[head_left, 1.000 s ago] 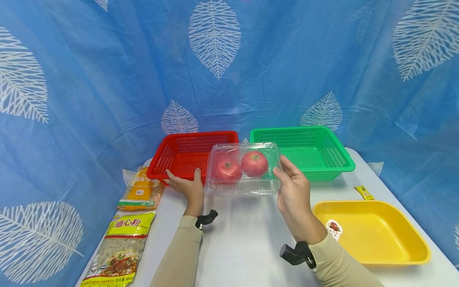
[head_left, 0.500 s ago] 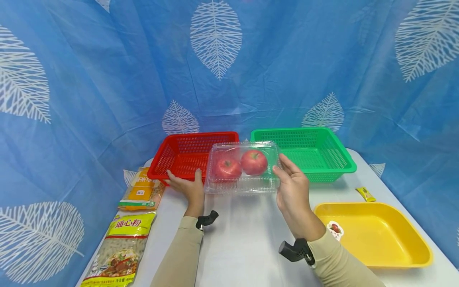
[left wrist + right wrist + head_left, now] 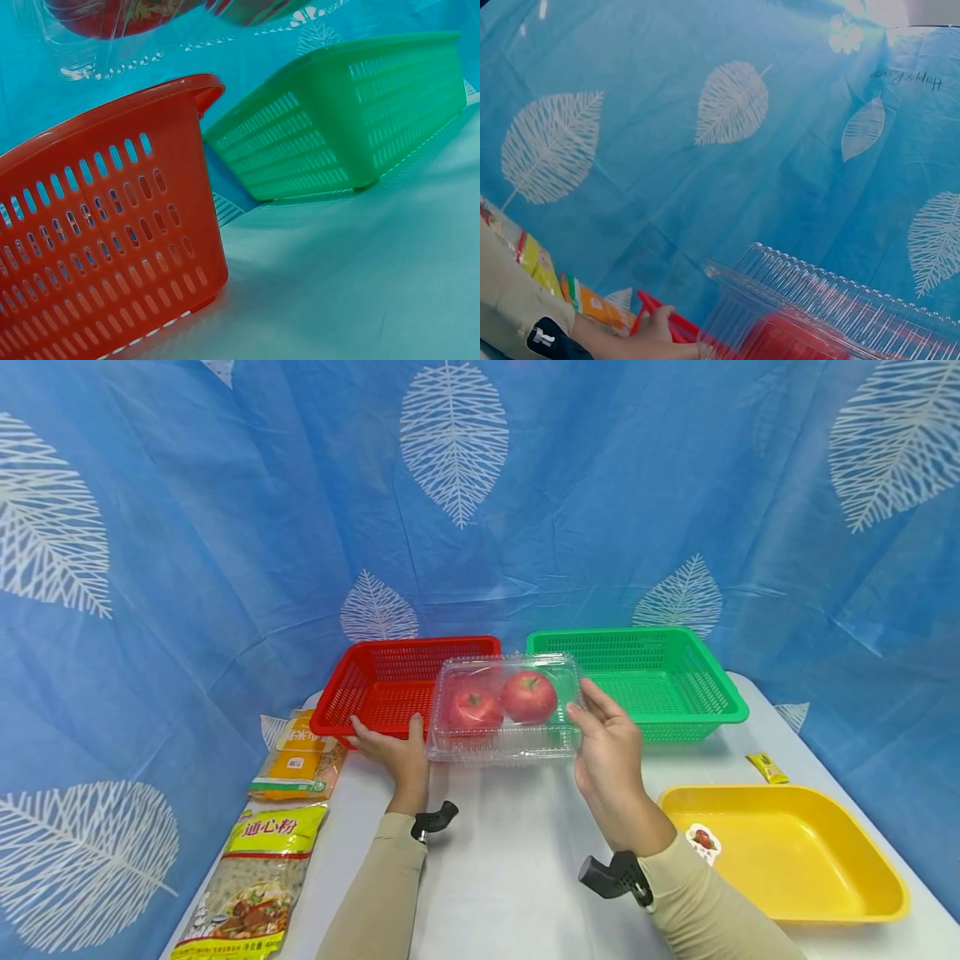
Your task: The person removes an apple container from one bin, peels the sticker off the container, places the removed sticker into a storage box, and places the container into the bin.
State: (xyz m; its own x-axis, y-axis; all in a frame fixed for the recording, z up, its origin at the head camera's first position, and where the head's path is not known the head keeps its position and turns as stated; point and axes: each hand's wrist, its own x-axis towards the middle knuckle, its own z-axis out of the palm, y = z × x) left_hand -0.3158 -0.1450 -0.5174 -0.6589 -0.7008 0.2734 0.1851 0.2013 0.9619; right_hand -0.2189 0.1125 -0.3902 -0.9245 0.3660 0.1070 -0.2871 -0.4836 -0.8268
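My right hand point(image 3: 611, 747) grips the right end of a clear plastic clamshell box point(image 3: 504, 745), fingers behind and thumb in front. Two red apples point(image 3: 529, 697) show through its lid. The box is held up, tilted toward me, overlapping the red basket point(image 3: 405, 697) and the green basket point(image 3: 637, 693) in the head view. Beside the box's left end, my left hand point(image 3: 393, 760) has its fingers spread and thumb up, near the red basket's front rim. In the left wrist view the box point(image 3: 90, 64) hangs above the red basket.
A yellow tray point(image 3: 787, 852) with an apple sticker point(image 3: 703, 841) lies at the right, and a small yellow packet point(image 3: 767, 768) behind it. At the left are a macaroni bag point(image 3: 255, 877) and an orange-labelled grain bag point(image 3: 300, 764). A blue curtain point(image 3: 562, 527) hangs behind.
The right hand and the box with the apples have shifted slightly left and up. The left hand has stayed nearly still.
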